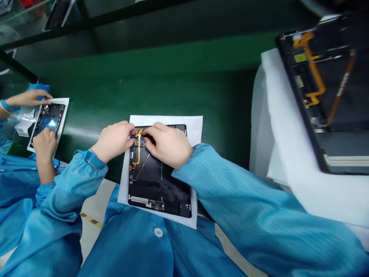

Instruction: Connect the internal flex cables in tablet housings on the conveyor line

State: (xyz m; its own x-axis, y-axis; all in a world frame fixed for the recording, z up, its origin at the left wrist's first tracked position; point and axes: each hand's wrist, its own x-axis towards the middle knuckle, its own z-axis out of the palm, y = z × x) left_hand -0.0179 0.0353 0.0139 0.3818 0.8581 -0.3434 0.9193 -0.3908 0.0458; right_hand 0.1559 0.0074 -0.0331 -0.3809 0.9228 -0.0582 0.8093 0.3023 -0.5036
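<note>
An opened tablet (170,184) lies on a white sheet (196,125) in front of me, its black inside facing up. An orange flex cable (138,148) runs along its left side, with small parts around it. My left hand (113,140), a blue band on its wrist, has its fingers curled at the tablet's upper left corner. From the right, my right hand (168,144) bends over the same corner, thumb and fingertips close together on the top end of the orange cable. What either hand pinches, if anything, is too small to make out.
At the right, another opened tablet (340,96) rests on a stack of white sheets (284,127). A co-worker's hands (44,144) work on a tablet (59,110) at the left. A dark rail (95,32) crosses above the green bench (161,88).
</note>
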